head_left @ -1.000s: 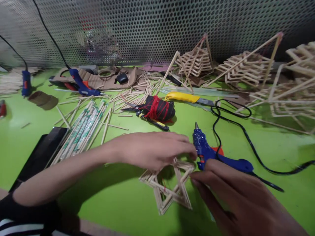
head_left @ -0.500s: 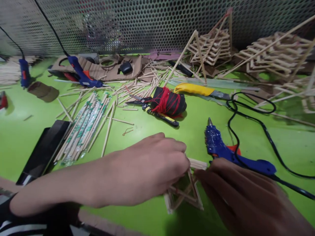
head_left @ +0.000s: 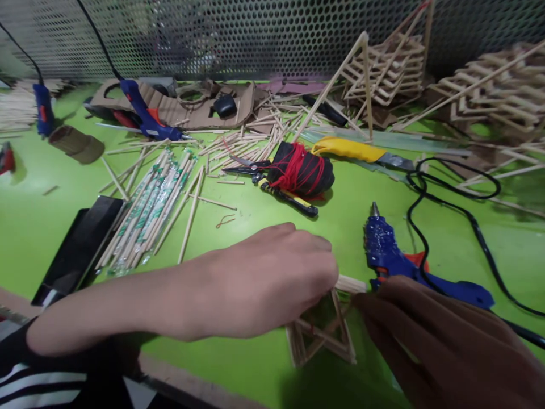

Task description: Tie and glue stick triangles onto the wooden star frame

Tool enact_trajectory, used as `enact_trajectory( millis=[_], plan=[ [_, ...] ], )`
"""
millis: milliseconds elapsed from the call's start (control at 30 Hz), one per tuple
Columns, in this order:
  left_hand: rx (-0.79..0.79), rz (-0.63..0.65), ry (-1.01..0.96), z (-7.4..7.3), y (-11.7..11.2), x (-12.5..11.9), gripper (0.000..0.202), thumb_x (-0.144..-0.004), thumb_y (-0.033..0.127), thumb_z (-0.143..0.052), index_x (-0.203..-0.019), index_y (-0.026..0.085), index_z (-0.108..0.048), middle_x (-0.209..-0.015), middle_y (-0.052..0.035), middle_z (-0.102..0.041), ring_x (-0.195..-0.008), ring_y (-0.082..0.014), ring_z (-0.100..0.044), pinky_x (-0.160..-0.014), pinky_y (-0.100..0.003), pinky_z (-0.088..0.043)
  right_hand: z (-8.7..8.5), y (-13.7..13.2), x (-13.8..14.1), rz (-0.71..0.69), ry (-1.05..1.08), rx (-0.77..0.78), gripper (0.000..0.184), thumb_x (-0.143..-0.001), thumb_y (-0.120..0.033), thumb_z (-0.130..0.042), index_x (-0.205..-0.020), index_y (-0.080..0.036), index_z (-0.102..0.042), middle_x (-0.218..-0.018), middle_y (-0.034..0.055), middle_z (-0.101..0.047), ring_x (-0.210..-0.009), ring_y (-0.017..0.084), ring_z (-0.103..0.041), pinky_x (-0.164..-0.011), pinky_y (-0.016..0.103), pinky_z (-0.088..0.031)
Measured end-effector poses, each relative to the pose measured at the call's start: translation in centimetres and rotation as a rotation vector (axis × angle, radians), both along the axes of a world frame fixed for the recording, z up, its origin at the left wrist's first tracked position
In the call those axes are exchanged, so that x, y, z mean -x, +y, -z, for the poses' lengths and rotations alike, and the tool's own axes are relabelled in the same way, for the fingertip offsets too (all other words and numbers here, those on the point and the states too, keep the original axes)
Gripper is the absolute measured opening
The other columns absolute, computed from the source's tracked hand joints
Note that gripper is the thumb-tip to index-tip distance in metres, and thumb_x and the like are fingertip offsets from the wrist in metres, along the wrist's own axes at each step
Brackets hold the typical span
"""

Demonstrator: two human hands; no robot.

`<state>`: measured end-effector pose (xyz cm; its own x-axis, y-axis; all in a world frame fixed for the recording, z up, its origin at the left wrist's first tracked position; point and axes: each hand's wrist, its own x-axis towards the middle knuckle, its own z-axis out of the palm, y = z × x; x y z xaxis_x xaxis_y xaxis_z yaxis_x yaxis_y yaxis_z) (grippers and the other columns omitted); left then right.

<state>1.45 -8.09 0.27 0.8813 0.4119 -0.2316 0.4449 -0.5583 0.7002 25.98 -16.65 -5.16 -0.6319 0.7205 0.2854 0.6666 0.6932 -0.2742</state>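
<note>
A small star-shaped frame of thin wooden sticks (head_left: pixel 349 347) lies on the green tabletop in front of me. My left hand (head_left: pixel 285 272) reaches across from the left with its fingers curled down over the frame's upper part, hiding that part and the fingertips. At the frame's right-hand point, my right hand (head_left: pixel 438 341) has its fingers pressed together against the stick ends; the exact grip is in shadow. Just beyond the right hand rests a blue hot glue gun (head_left: pixel 383 244), its nozzle pointing away from me.
Pliers (head_left: pixel 289 199) lie against a black roll wound with red string (head_left: pixel 300 170). A yellow-handled cutter (head_left: pixel 353 150) is behind. Bagged sticks (head_left: pixel 149 210) and a black box (head_left: pixel 80 244) stand left. Stacked stick structures (head_left: pixel 387 68) line the back right. The glue gun's cord (head_left: pixel 464 213) loops right.
My view has shifted a little, so the tabletop things appear slightly farther right and higher. Both hands stay at the star frame, the right fingertips drawn slightly outward along its right point.
</note>
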Motion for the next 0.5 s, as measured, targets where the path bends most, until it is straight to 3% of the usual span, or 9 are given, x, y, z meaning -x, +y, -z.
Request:
enact_trajectory(
  millis=[100,233,400,500],
  plan=[
    [0.014,-0.007,-0.022,0.2,0.1,-0.1,0.014,-0.092,0.008,-0.052,-0.088,0.018,-0.061,-0.096,-0.0022,-0.063,-0.092,-0.0161,-0.055,-0.081,-0.030,-0.039,0.1,0.1,-0.1,-0.074,-0.070,-0.041,0.025,-0.092,-0.007,-0.049,-0.111,-0.015,-0.063,-0.099,0.0120,-0.065,-0.075,0.023,-0.067,-0.061,0.030,-0.057],
    [-0.003,-0.004,-0.040,0.4,0.2,-0.2,0.013,-0.090,0.009,-0.052,-0.084,0.018,-0.059,-0.091,-0.0015,-0.063,-0.085,-0.0150,-0.057,-0.076,-0.028,-0.040,0.1,-0.1,0.3,-0.003,-0.021,-0.016,0.027,-0.091,-0.004,-0.050,-0.111,-0.018,-0.061,-0.097,0.0090,-0.067,-0.077,0.024,-0.068,-0.061,0.033,-0.058],
    [0.064,-0.070,-0.078,0.0,-0.3,0.4,0.017,-0.097,0.014,-0.045,-0.089,0.017,-0.059,-0.108,-0.0063,-0.064,-0.105,-0.0187,-0.057,-0.090,-0.029,-0.043,-0.1,0.2,0.9,-0.014,0.018,-0.029,0.025,-0.091,-0.002,-0.051,-0.110,-0.016,-0.059,-0.095,0.0087,-0.067,-0.078,0.022,-0.067,-0.064,0.032,-0.058],
    [0.111,-0.096,-0.084,-0.2,-0.6,0.5,0.018,-0.097,0.013,-0.042,-0.091,0.017,-0.058,-0.114,-0.0069,-0.063,-0.105,-0.0178,-0.055,-0.092,-0.028,-0.044,-0.3,0.6,1.1,-0.014,0.042,-0.035,0.020,-0.093,-0.007,-0.050,-0.105,-0.017,-0.062,-0.090,0.0067,-0.067,-0.071,0.021,-0.067,-0.058,0.030,-0.056]
  ],
)
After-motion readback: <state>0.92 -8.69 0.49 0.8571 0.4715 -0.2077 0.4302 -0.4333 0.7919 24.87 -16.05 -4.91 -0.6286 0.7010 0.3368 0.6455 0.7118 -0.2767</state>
